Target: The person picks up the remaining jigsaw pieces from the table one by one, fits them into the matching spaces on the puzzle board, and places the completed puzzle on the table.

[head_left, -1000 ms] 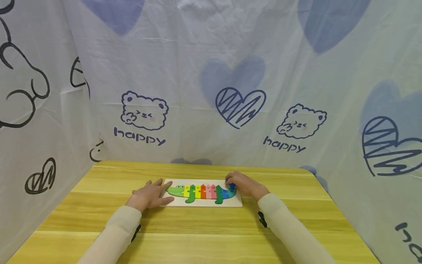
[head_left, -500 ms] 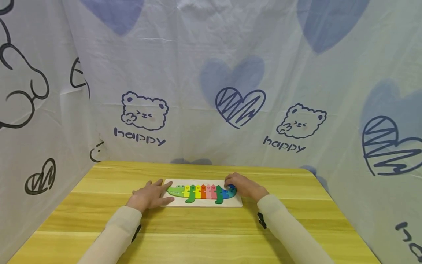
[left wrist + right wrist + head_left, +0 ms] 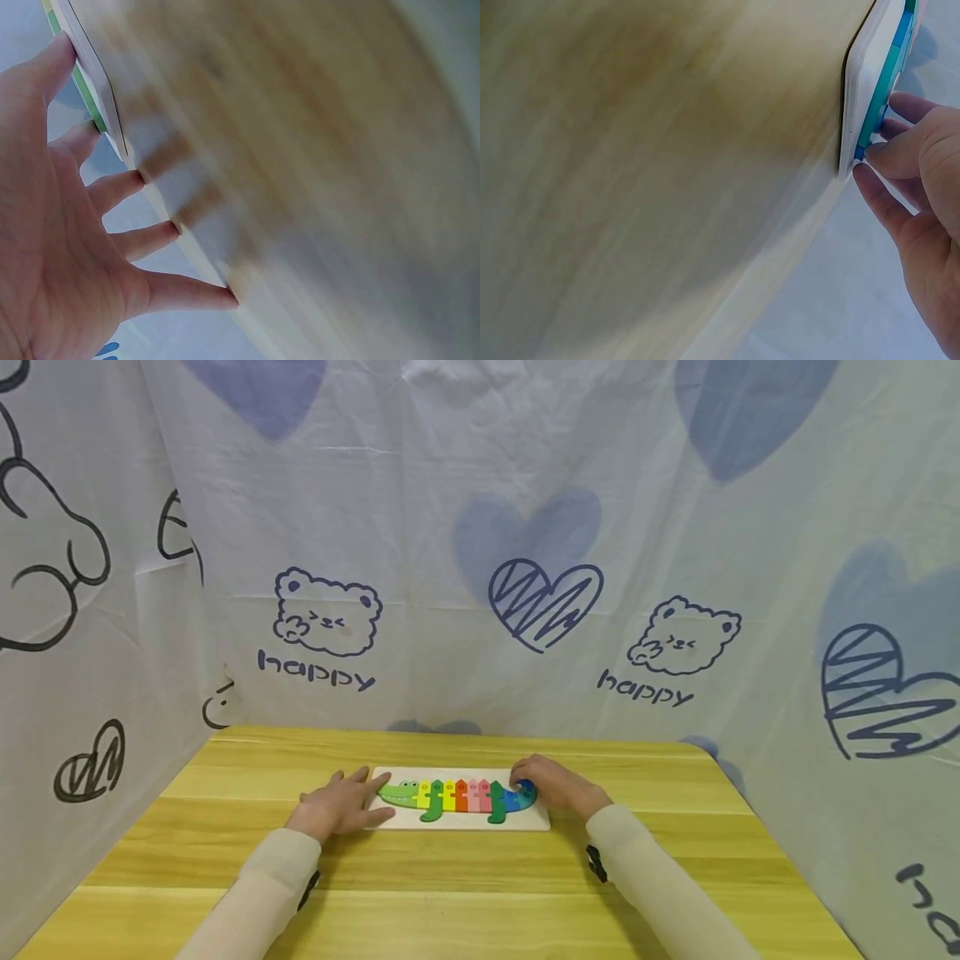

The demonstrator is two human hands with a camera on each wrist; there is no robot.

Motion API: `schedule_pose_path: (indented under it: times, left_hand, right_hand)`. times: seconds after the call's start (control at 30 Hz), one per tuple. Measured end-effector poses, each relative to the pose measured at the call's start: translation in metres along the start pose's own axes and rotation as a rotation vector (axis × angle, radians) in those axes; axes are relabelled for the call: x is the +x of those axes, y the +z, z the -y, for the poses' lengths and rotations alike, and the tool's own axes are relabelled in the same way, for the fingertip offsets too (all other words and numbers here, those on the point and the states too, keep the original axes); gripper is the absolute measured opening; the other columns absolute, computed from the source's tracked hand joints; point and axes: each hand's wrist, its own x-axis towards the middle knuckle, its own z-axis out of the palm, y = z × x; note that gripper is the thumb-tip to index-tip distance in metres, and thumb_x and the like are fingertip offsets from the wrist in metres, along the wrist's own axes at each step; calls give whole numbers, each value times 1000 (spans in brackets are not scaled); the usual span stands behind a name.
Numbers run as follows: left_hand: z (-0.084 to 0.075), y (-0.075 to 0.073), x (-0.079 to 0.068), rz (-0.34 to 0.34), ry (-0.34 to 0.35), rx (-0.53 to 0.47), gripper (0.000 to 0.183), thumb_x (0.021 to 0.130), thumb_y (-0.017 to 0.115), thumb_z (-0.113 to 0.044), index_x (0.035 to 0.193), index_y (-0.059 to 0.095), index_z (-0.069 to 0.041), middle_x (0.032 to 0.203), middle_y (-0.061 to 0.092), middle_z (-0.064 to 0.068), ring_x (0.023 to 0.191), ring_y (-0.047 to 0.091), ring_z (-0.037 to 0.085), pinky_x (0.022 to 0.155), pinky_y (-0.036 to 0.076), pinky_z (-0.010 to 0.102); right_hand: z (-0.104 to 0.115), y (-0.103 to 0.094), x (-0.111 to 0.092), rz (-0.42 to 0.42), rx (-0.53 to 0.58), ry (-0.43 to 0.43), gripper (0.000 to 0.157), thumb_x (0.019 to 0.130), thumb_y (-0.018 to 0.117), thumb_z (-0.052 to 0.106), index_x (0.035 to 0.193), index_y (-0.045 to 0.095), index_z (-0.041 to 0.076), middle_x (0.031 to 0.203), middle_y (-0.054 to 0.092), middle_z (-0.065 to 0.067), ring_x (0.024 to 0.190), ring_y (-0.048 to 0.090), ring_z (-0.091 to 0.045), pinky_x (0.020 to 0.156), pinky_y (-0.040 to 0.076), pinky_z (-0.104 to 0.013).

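A wooden crocodile puzzle on a white board [image 3: 450, 822] lies on the table, with its green head at the left and its coloured body pieces in a row. My left hand [image 3: 339, 806] has its fingers spread; in the left wrist view the thumb and index finger of this hand [image 3: 67, 202] touch the board's end, while the other fingertips rest on the table. My right hand [image 3: 557, 783] pinches the blue tail piece [image 3: 528, 792] at the right end. That piece lies in line with its neighbours; the right wrist view shows the curled fingers against its edge.
The light wooden table [image 3: 450, 902] extends around the board. White cloth [image 3: 442, 527] printed with hearts and bears hangs behind it and at both sides.
My right hand has lowered slightly, and the blue tail piece has gone from raised and tilted to lying flat at the crocodile's end. My left hand has stayed in place.
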Motion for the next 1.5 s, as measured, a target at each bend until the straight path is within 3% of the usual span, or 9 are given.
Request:
schedule_pose_path:
  times: [0.37, 0.83, 1.13, 1.5]
  left_hand:
    - [-2, -1, -2, 8, -3, -8, 78, 84, 44, -73, 150, 28, -33, 157, 25, 14, 138, 20, 56, 81, 19, 89]
    - [0, -1, -2, 2, 3, -2, 77, 85, 44, -72, 150, 28, -33, 157, 26, 14, 137, 21, 57, 80, 21, 89]
    - [0, -3, 0, 2, 6, 7, 77, 85, 43, -73, 150, 28, -34, 158, 24, 14, 138, 20, 57, 80, 21, 89]
    - [1, -2, 0, 9, 3, 6, 77, 85, 44, -72, 150, 28, -33, 158, 24, 14, 138, 20, 56, 80, 21, 89]
  right_hand:
    - [-5, 6, -1, -32, 32, 16, 25, 93, 58, 6, 115, 66, 12, 121, 65, -3, 113, 57, -20, 104, 46, -40]
    - [-4, 7, -4, -63, -25, -34, 26, 93, 57, 3, 117, 65, 8, 127, 62, -10, 118, 56, -27, 105, 44, -45]
    - [-3, 3, -6, -25, 42, 103, 33, 94, 57, 6, 125, 62, 13, 138, 54, -8, 132, 47, -28, 113, 37, -46]
    - [-1, 2, -11, -37, 11, 118, 34, 94, 54, 1, 124, 63, 13, 138, 55, -9, 132, 48, -28, 112, 38, -46]
